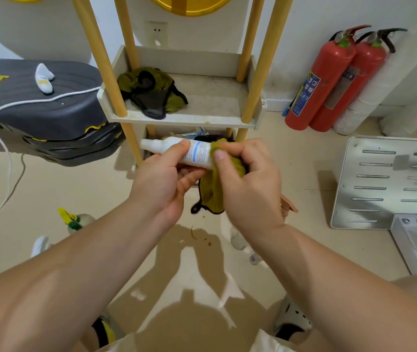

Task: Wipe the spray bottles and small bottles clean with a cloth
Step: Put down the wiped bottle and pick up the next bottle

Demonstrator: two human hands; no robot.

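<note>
- The shelf rack (177, 120) with wooden posts stands far centre against the wall. A second cloth (151, 90) lies crumpled on its upper tray.
- Two red fire extinguishers (327, 80) lean at the far right.
- Your left hand (161, 181) is curled round the middle of the white bottle (197, 151), in front of the rack's lower tray.
- Your right hand (250, 189) bunches the olive cloth (213, 191) over the bottle's right end, thumb on top.
- The cloth hangs below both hands, with dark edging at its bottom.
- You hold the white bottle nearly level in the air, cap pointing left.
- A spray bottle (75, 221) with a yellow-green trigger stands on the floor, near left.
- A small bottle (254, 257) lies on the floor just beside your right forearm, partly hidden.
</note>
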